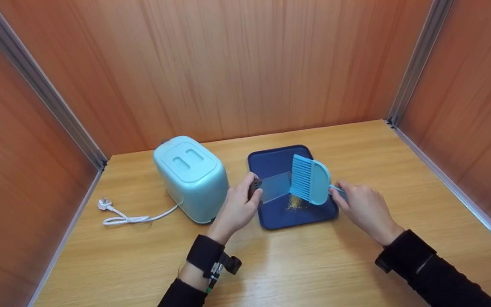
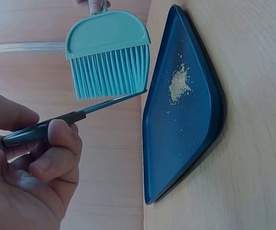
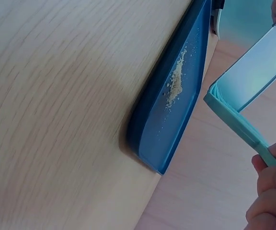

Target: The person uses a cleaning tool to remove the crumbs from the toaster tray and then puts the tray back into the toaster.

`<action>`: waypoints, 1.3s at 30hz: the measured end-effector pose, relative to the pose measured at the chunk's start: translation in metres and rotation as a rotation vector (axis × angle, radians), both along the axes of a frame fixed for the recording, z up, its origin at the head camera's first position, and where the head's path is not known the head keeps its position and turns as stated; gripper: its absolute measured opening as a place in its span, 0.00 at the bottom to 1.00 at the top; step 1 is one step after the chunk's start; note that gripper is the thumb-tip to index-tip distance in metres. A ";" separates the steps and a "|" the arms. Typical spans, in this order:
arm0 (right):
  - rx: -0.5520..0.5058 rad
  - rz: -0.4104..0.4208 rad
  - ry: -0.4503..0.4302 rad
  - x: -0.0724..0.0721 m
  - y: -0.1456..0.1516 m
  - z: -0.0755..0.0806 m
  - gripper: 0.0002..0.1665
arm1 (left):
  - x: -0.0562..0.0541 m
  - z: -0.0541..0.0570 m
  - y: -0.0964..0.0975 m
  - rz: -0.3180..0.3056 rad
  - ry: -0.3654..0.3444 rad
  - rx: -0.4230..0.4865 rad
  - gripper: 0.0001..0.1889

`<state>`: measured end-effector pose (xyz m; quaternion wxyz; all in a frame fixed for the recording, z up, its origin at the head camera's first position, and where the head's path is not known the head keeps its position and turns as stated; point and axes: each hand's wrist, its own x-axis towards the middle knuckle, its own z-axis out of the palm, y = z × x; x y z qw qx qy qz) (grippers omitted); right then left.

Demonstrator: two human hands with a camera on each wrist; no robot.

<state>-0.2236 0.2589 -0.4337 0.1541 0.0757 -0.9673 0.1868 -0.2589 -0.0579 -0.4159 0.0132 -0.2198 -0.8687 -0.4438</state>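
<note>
The left hand [image 1: 236, 209] grips the dark handle of a scraper [image 1: 276, 187], and the right hand [image 1: 365, 209] pinches the handle of a light-blue brush [image 1: 320, 183]. Both tools are held above a navy tray [image 1: 286, 219] on the bench [image 1: 296, 264], the bristles against the blade, though whether grains cling there is hard to tell. Yellowish crumbs [image 1: 296, 203] lie on the tray. A pale-blue toaster [image 1: 200, 192] stands left of it, its white cord [image 1: 160, 216] beside it.

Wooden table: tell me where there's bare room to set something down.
Bare: between the navy tray and right panel, behind the right hand; also before the tray, between the black wristbands. Crowded: between toaster and tray, under the left hand.
</note>
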 end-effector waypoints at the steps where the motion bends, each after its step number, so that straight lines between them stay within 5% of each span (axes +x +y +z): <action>1: 0.005 0.001 0.005 0.000 0.000 0.000 0.17 | 0.000 0.000 0.000 0.002 0.002 -0.003 0.05; 8: 0.063 0.011 0.078 0.000 0.001 -0.003 0.15 | -0.002 0.000 0.000 0.024 0.012 -0.023 0.06; 25: -0.100 0.000 0.150 0.001 0.000 0.004 0.17 | 0.000 -0.002 -0.001 0.037 0.007 -0.003 0.05; 31: -0.060 -0.007 0.165 0.000 -0.002 0.000 0.15 | 0.000 -0.002 -0.002 0.032 -0.016 0.010 0.05; 39: -0.012 0.017 0.144 0.001 -0.003 -0.005 0.12 | 0.001 -0.002 -0.003 0.045 0.051 -0.009 0.06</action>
